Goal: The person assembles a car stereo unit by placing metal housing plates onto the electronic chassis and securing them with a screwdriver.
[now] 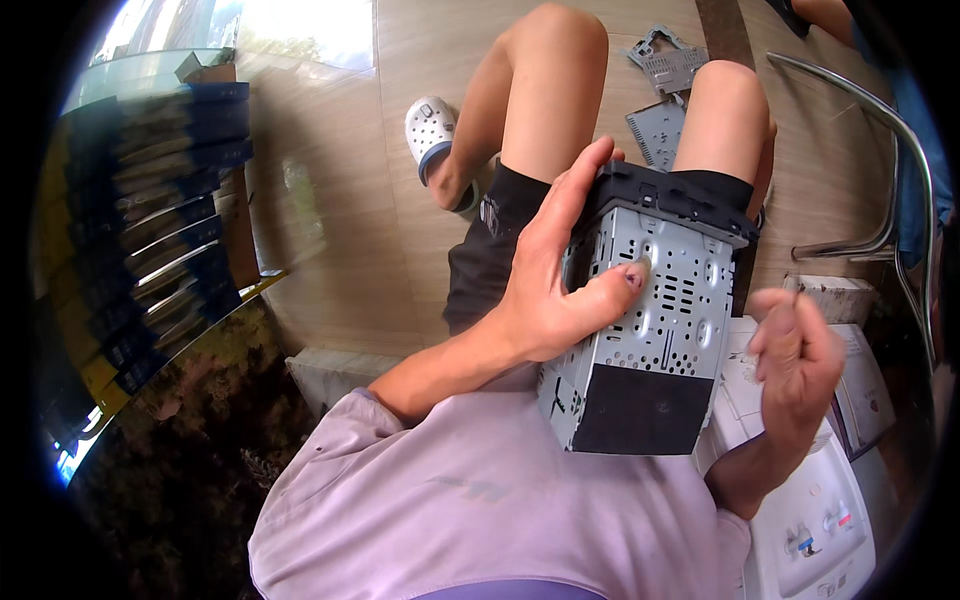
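A boxy car stereo unit (655,300) with a perforated silver metal case rests on my lap, tilted against my body. Its black plastic front frame (670,200) points away from me toward my knees, and a black patch (643,412) covers the near end of the case. My left hand (560,285) grips the unit from its left side, thumb on the perforated face and fingers along the edge near the frame. To the right of the unit and apart from it, my right hand (797,350) is raised with its fingers curled into a pinch, slightly blurred. Whatever sits between those fingertips is too small to name.
Perforated grey metal plates (657,132) lie on the tiled floor beyond my knees. At right stand a chrome tube chair frame (925,190) and a white appliance (810,510) with small taps. Blue stacked boxes (215,155) line the left. Another person's leg shows at the upper right.
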